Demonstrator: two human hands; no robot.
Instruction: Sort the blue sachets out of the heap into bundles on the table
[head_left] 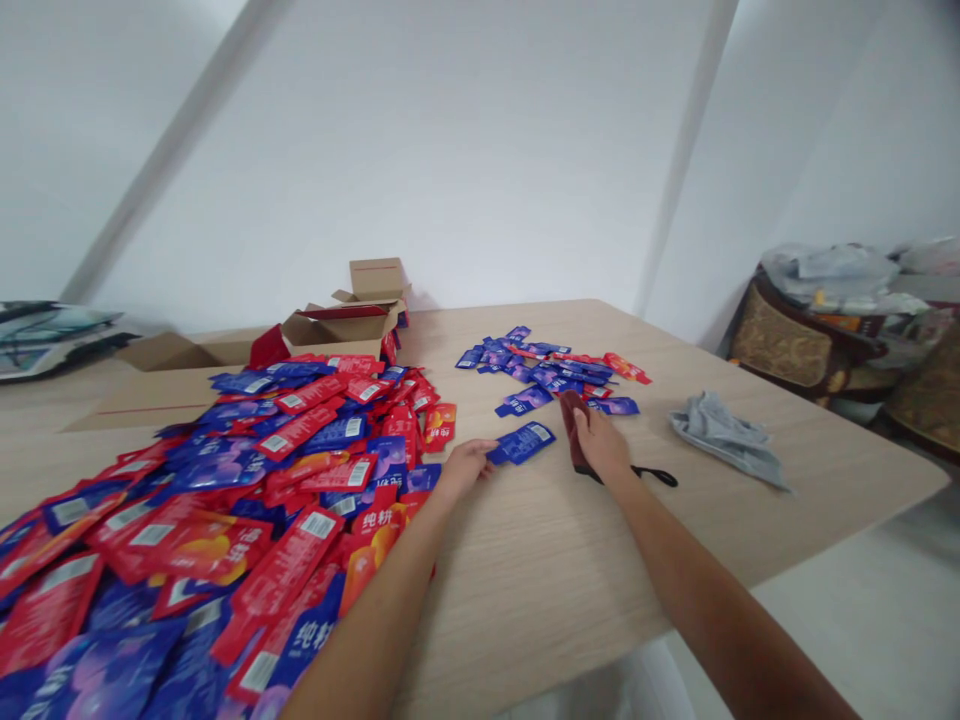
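My left hand (pixel 469 466) is closed on the end of a blue pouch (pixel 525 442), holding it low over the table with its barcode side up. To the right, my right hand (pixel 600 440) grips a flat dark red-brown object (pixel 572 425) with a black wrist loop (pixel 660 474); its kind is not clear. Left of my left hand spreads a big heap of red and blue pouches (pixel 300 420), some showing orange fruit pictures. Beyond my hands lies a smaller pile of mostly blue pouches (pixel 570 372), with a few red ones among them.
Open cardboard boxes (pixel 337 325) stand behind the big heap. A crumpled grey cloth (pixel 724 435) lies on the wooden table (pixel 540 580) at right. Patterned chairs (pixel 787 335) loaded with plastic bags stand past the right edge. Packaged items (pixel 52 335) sit at far left.
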